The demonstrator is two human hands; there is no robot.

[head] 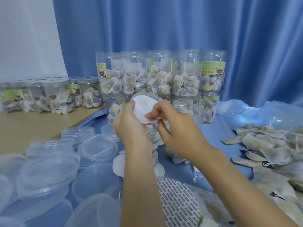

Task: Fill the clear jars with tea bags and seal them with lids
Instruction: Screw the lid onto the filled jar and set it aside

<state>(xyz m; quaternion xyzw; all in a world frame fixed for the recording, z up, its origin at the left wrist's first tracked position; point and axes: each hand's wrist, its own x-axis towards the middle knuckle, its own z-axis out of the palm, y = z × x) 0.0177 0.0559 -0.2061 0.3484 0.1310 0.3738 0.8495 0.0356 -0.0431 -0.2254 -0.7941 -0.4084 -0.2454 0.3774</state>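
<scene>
My left hand (129, 126) holds a clear plastic lid (147, 95) tilted up in front of me. A white round liner disc (144, 108) lies in the lid, and my right hand (173, 128) pinches the disc's lower right edge. Just behind my right hand stands an open clear jar (190, 112). Several tall jars filled with tea bags (160, 76) stand stacked in a row behind it. Loose tea bags (265, 145) are heaped at the right.
Many clear lids (49, 169) are piled at the lower left. Liner discs (178, 202), one printed side up, lie between my forearms. More filled jars (49, 95) sit on a tan board at the left. A blue curtain hangs behind; a plastic bag (246, 110) lies at right.
</scene>
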